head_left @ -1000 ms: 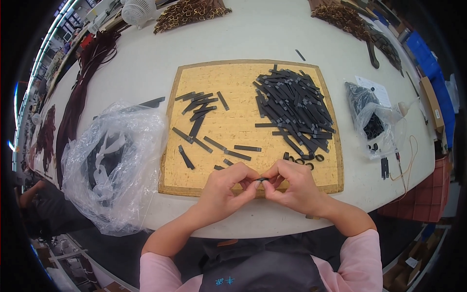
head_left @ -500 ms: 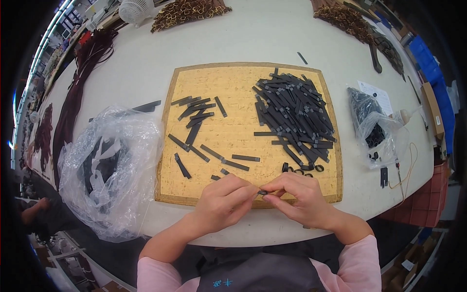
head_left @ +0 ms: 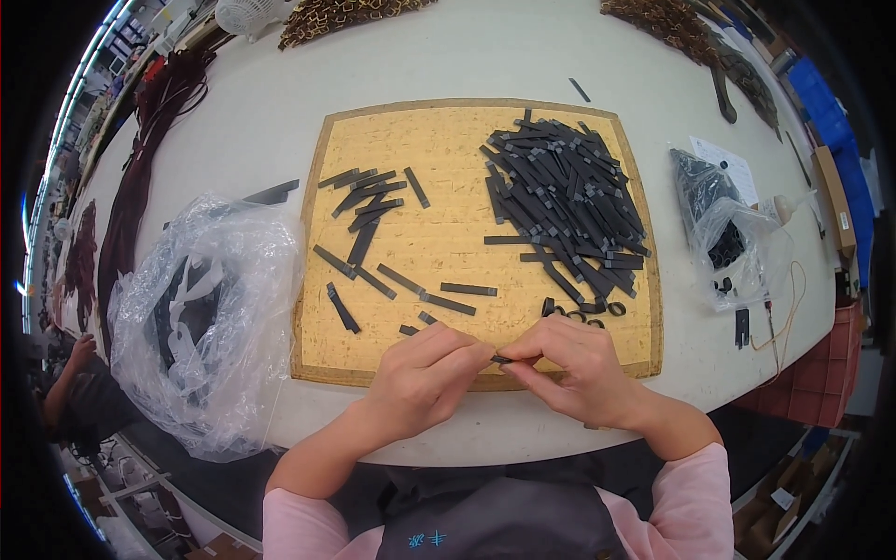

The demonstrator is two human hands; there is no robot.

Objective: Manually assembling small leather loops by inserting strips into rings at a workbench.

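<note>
Over the near edge of the yellow board (head_left: 411,131), my left hand (head_left: 425,373) and my right hand (head_left: 581,375) meet fingertip to fingertip. Both are closed in a pinch on one small black strip (head_left: 502,359), mostly hidden by the fingers. Just beyond my right hand lie several small black loops (head_left: 616,309), made of similar strip. A dense pile of flat black strips (head_left: 565,201) with greyish ends covers the board's right part. Loose black strips (head_left: 457,306) are scattered over its left part, some just beyond my left hand.
Left of the board sits a crumpled clear plastic bag (head_left: 210,327) with dark contents. A smaller clear bag (head_left: 709,205) of black pieces lies at right. Dark red cords (head_left: 140,177) and brown chain-like bundles (head_left: 345,19) rest farther off. Another person's arm (head_left: 70,369) shows at far left.
The board and strips sit slightly higher in the picture. My hands keep their pinch, with the small strip turned a little between them. The other person's arm at far left has risen.
</note>
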